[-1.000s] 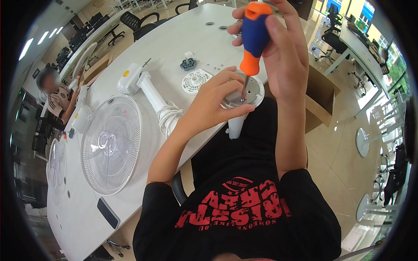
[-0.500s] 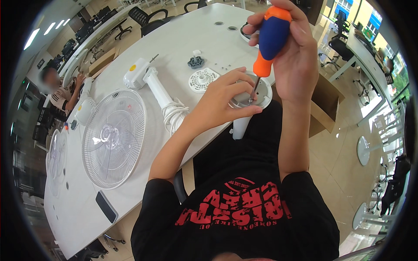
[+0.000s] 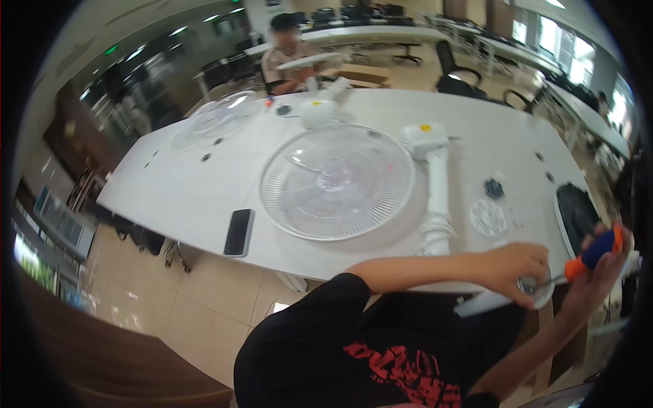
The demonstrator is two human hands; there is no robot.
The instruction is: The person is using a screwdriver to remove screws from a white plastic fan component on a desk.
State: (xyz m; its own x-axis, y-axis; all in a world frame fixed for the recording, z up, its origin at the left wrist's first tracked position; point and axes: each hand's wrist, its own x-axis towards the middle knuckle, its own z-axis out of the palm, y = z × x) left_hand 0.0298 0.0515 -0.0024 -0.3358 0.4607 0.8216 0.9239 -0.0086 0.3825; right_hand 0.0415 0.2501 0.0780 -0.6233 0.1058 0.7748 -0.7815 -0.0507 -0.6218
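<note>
The left forearm is stretched nearly level toward the right, and the left hand (image 3: 513, 268) is curved over the round end of one white tubular part (image 3: 490, 301), which is held slanted above the lap at the bench's (image 3: 183, 183) near edge. Its fingers and thumb are parted there; whether that grip is clamped cannot be told. The right forearm is raised from the lower edge, and the right hand (image 3: 598, 284) is clamped on the handle of one blue-and-orange screwdriver (image 3: 598, 251), its shaft slanted toward the round end, its tip blurred.

On the bench, one large fan grille (image 3: 337, 204), one phone (image 3: 239, 232) and one slotted white disc (image 3: 488, 217) are laid out. Two fan motors (image 3: 425, 138) (image 3: 318, 114) and two dark knobs (image 3: 494, 188) (image 3: 283, 109) are counted. One co-worker (image 3: 289, 58) is seen across the bench.
</note>
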